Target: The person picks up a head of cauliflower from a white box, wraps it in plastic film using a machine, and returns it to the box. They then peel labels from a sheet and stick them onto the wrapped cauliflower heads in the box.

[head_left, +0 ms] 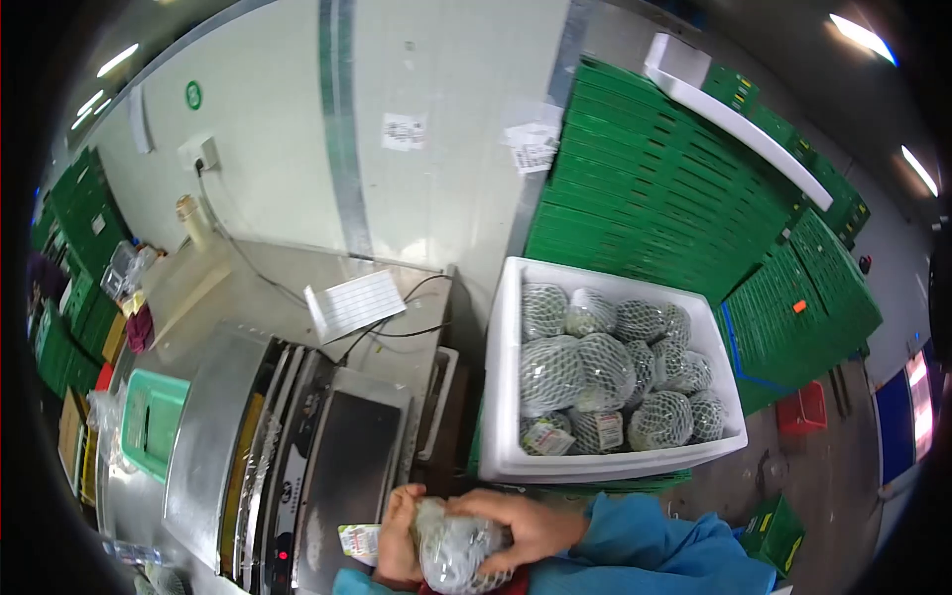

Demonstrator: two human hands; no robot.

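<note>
Both hands clasped around one wrapped vegetable at the bottom edge of the view, just in front of the machine. Right hand laid over the top and right side of it, fingers curled down onto the clear film. Left hand gripping its left side, thumb up, with a small printed label showing just beside the fingers. Blue sleeve running off to the right from the right wrist.

Steel machine set on the counter, with a dark flat plate on top and a roll of film along its left flank. Red light low on its front panel. Green tray lying on the left end of the machine. Sheet of lined paper on the counter behind, black cables trailing past it toward a wall socket.

White foam box to the right of the machine, standing on a green crate, filled with netted round vegetables, some bearing labels. Stacks of green crates against the wall behind the box, more leaning to the right. Red crate on the floor further right.
</note>
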